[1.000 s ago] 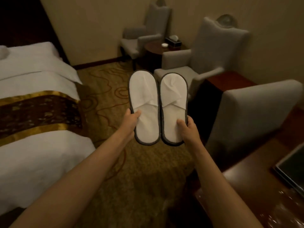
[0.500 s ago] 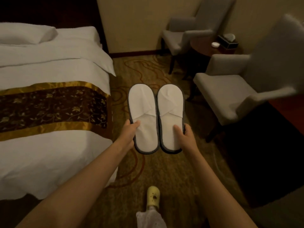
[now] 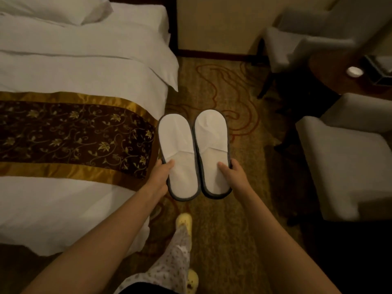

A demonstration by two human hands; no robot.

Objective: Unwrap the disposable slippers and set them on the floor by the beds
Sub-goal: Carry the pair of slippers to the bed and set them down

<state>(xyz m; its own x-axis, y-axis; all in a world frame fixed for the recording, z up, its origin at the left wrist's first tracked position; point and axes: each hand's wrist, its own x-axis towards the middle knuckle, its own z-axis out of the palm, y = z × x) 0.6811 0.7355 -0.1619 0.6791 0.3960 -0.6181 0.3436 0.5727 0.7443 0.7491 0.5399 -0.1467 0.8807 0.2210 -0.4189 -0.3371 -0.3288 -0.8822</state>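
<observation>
Slippers (image 3: pixel 194 154) are unwrapped; our left hand (image 3: pixel 162 174) and right hand (image 3: pixel 232 174) each grip 1, next lowering them beside the bed (image 3: pixel 84 66) edge.

Patterned carpet floor (image 3: pixel 222 240), white bed (image 3: pixel 84 66) with pillow (image 3: pixel 63 9) and brown-gold runner (image 3: pixel 74 134), grey armchairs (image 3: pixel 347 166)
</observation>
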